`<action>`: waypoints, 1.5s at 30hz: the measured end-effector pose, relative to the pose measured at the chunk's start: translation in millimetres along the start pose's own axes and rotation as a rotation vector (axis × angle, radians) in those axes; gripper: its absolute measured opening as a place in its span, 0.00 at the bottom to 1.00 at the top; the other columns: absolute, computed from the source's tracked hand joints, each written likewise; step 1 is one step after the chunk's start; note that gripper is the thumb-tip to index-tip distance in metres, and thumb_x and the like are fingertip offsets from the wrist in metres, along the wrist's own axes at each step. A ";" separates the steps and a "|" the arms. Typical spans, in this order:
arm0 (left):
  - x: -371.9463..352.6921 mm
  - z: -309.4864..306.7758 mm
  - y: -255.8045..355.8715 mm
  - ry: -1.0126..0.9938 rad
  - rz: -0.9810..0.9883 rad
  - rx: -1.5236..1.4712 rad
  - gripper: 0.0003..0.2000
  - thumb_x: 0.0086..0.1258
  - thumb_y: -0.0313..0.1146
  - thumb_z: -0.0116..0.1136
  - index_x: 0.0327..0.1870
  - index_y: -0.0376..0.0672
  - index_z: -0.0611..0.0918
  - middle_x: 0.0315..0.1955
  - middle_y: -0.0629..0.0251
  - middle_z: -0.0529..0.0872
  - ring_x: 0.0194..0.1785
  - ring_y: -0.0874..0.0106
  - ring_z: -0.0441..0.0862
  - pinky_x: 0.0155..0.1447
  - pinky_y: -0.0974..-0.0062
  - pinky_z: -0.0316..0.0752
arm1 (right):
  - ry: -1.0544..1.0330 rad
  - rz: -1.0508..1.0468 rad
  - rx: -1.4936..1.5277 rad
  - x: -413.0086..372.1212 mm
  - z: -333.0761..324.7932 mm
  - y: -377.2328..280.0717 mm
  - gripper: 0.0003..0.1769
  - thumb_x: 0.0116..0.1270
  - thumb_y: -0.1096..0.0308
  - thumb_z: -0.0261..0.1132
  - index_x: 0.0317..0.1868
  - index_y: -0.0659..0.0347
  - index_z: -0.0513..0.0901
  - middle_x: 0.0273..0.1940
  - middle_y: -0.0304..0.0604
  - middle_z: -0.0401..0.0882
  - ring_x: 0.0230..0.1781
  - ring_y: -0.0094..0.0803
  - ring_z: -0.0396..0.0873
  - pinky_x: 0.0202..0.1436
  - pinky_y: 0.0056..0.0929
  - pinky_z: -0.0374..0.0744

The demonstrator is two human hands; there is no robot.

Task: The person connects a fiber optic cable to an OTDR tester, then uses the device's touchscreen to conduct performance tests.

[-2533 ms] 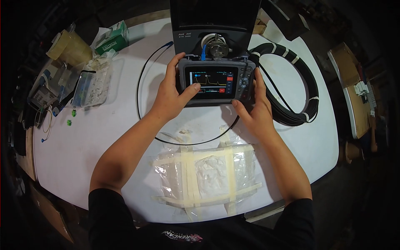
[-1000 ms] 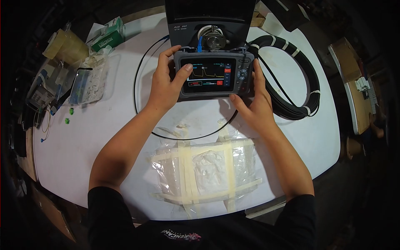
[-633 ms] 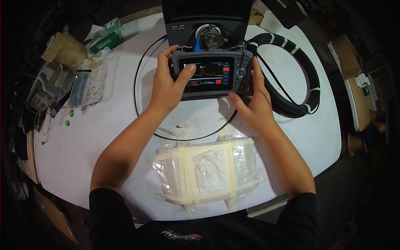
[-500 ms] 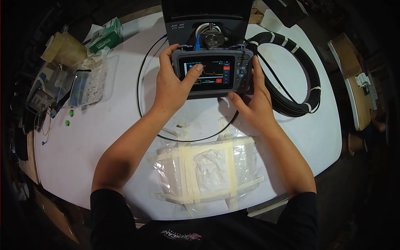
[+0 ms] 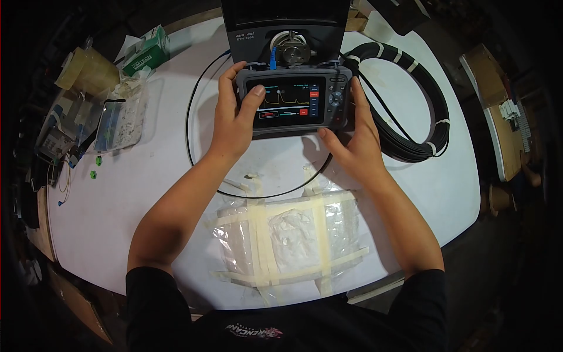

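A handheld OTDR tester [image 5: 293, 105] with a lit screen showing a yellow trace is held up between both hands. My left hand [image 5: 234, 120] grips its left side, the thumb lying over the left part of the screen. My right hand [image 5: 360, 138] is closed around the lower right corner, fingers along the right edge and thumb at the bottom. A blue connector [image 5: 273, 57] stands at the tester's top edge. Behind it is a dark machine [image 5: 252, 40] with a round metal part [image 5: 295, 51]. A thin black cable [image 5: 189, 126] loops from the machine around under the tester.
A coil of black cable [image 5: 440, 108] lies at the right. Taped clear plastic [image 5: 293, 240] covers the table's near middle. At the left are a green box [image 5: 148, 56], a tape roll [image 5: 88, 69], a clear tray [image 5: 123, 126] and small green pieces [image 5: 94, 174].
My left thumb has slid left on the screen, uncovering more of the trace. The displayed trace has shifted. The view has moved slightly.
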State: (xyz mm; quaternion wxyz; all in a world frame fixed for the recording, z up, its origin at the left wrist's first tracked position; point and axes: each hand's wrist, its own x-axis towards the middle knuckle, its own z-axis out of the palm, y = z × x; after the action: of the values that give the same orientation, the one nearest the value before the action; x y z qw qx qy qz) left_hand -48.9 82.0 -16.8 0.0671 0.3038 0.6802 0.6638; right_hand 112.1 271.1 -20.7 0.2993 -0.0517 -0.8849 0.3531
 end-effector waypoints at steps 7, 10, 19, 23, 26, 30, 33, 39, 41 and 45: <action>-1.9 -6.5 1.4 -0.062 -0.021 -0.040 0.28 0.84 0.47 0.49 0.77 0.45 0.63 0.55 0.61 0.76 0.58 0.75 0.76 0.66 0.74 0.69 | 0.089 -0.124 -0.142 -2.7 -3.6 -5.6 0.48 0.60 0.68 0.75 0.79 0.65 0.62 0.76 0.61 0.62 0.76 0.58 0.65 0.75 0.44 0.71; -1.7 -7.7 0.0 -0.059 -0.020 -0.033 0.28 0.84 0.50 0.48 0.77 0.45 0.63 0.56 0.61 0.76 0.58 0.75 0.75 0.67 0.74 0.68 | 0.106 -0.240 -0.222 -0.3 -1.3 -11.9 0.45 0.55 0.70 0.77 0.75 0.61 0.70 0.76 0.59 0.64 0.75 0.60 0.65 0.73 0.49 0.72; -0.9 -9.7 -5.2 -0.085 -0.021 -0.058 0.31 0.82 0.51 0.51 0.78 0.45 0.61 0.61 0.55 0.76 0.62 0.70 0.75 0.69 0.71 0.68 | 0.008 -0.519 -0.261 0.3 9.6 -36.3 0.25 0.47 0.73 0.77 0.49 0.57 0.86 0.62 0.48 0.80 0.64 0.53 0.77 0.64 0.47 0.80; -1.4 -8.1 -1.6 -0.088 -0.017 -0.077 0.32 0.82 0.51 0.53 0.79 0.44 0.61 0.62 0.53 0.76 0.65 0.69 0.75 0.71 0.70 0.68 | -0.021 -0.548 -0.279 -3.5 11.4 -34.3 0.21 0.50 0.74 0.76 0.47 0.57 0.88 0.55 0.42 0.86 0.51 0.44 0.80 0.55 0.39 0.80; -1.7 -8.8 -1.7 -0.094 -0.006 -0.072 0.32 0.81 0.50 0.54 0.78 0.44 0.61 0.63 0.51 0.77 0.65 0.67 0.76 0.71 0.69 0.69 | -0.026 -0.558 -0.302 -3.0 11.0 -34.4 0.20 0.49 0.74 0.76 0.46 0.56 0.88 0.54 0.41 0.86 0.51 0.43 0.80 0.53 0.38 0.79; 0.1 -7.2 3.5 -0.080 -0.016 0.064 0.32 0.78 0.47 0.57 0.77 0.44 0.62 0.57 0.52 0.79 0.60 0.68 0.80 0.65 0.70 0.75 | -0.026 -0.563 -0.305 -2.9 12.3 -34.1 0.19 0.48 0.73 0.76 0.44 0.56 0.88 0.52 0.40 0.86 0.50 0.42 0.80 0.52 0.38 0.79; 0.9 -3.8 5.6 -0.062 -0.022 0.098 0.32 0.77 0.46 0.59 0.76 0.43 0.64 0.54 0.53 0.79 0.57 0.70 0.81 0.62 0.72 0.77 | -0.020 -0.563 -0.295 -3.0 13.1 -33.4 0.18 0.49 0.72 0.77 0.43 0.55 0.87 0.54 0.41 0.84 0.51 0.43 0.79 0.52 0.40 0.79; 2.7 -3.5 2.4 -0.036 -0.011 0.074 0.30 0.78 0.45 0.59 0.74 0.44 0.65 0.50 0.56 0.81 0.54 0.71 0.82 0.59 0.72 0.78 | -0.018 -0.562 -0.282 -2.9 12.0 -33.2 0.18 0.48 0.72 0.77 0.43 0.55 0.87 0.54 0.42 0.84 0.52 0.43 0.79 0.53 0.41 0.79; 3.1 -7.0 -1.5 -0.032 0.002 0.056 0.28 0.79 0.45 0.59 0.73 0.44 0.66 0.48 0.57 0.82 0.52 0.70 0.83 0.58 0.71 0.79 | -0.013 -0.557 -0.277 -3.0 11.6 -33.2 0.18 0.49 0.72 0.77 0.43 0.55 0.87 0.54 0.41 0.84 0.52 0.44 0.79 0.53 0.41 0.79; 1.8 -8.8 -2.6 -0.056 -0.008 -0.029 0.27 0.81 0.46 0.55 0.75 0.45 0.66 0.50 0.59 0.80 0.55 0.73 0.80 0.63 0.72 0.74 | -0.011 -0.547 -0.282 -3.5 9.6 -31.9 0.18 0.49 0.72 0.77 0.43 0.55 0.87 0.54 0.41 0.84 0.53 0.44 0.79 0.53 0.41 0.79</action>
State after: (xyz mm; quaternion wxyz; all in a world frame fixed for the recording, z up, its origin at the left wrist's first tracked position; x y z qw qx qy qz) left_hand -55.6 75.5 -17.7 0.0932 0.3186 0.6697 0.6643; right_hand 113.3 240.6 -7.0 0.3682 0.1497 -0.9079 0.1335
